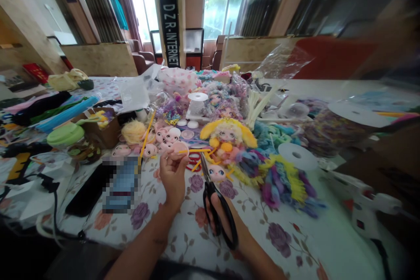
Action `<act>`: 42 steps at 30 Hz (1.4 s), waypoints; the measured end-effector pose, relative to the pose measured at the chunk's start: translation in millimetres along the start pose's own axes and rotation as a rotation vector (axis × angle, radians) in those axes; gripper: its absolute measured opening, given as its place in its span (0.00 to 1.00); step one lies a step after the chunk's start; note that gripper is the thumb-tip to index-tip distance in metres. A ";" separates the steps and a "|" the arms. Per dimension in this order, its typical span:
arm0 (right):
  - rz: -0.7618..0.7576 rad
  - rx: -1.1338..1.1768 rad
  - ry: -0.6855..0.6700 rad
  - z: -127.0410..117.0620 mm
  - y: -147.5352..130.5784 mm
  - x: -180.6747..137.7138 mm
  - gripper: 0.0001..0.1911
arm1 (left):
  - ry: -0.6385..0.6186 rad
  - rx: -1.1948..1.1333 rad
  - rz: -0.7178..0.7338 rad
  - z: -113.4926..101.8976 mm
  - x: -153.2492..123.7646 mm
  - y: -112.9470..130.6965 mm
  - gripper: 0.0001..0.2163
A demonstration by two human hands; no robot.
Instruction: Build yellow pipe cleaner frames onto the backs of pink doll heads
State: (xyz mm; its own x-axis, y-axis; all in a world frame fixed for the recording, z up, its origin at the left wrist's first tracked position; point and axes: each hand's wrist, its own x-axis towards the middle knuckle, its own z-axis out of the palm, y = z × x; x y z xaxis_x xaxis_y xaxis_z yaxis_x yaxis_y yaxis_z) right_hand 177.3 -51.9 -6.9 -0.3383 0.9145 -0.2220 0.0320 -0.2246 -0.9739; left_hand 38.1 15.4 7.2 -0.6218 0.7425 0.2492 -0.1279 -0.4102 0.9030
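My left hand [173,170] is raised over the flowered tablecloth, fingers closed round a small pink doll head [180,147] with an orange pipe cleaner [194,151] sticking out to its right. My right hand [226,221] grips black-handled scissors [215,201]; the blades point up toward the orange pipe cleaner and look nearly closed. Just beyond the scissors lies another pink doll head [217,172].
The table [295,236] is crowded: a yellow-haired doll [227,133], fuzzy yarn tufts [278,175], white spools [197,103], more doll heads [164,135], a green lid [64,134], a cardboard box [101,131], a phone [120,186], a glue gun [364,199] at right.
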 end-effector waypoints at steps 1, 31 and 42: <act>0.001 -0.008 0.012 0.7 -2.2 0.1 0.30 | -0.005 0.019 0.003 -0.2 0.0 -0.2 0.19; -0.011 -0.037 0.104 8.0 -20.9 3.2 0.29 | -0.028 0.115 0.014 -3.4 -3.5 -1.7 0.14; 0.129 0.048 -0.020 14.5 -9.4 2.9 0.34 | -0.126 0.537 0.444 -23.3 -7.8 3.6 0.06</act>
State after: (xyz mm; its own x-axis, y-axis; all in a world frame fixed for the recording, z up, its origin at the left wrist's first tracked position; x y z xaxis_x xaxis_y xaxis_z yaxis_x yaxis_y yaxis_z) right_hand 162.3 -52.0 2.2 -0.3532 0.8702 -0.3435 0.0311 -0.3560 -0.9340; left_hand 24.5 -4.2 0.3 -0.4288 0.6346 0.6430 0.5362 -0.3941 0.7464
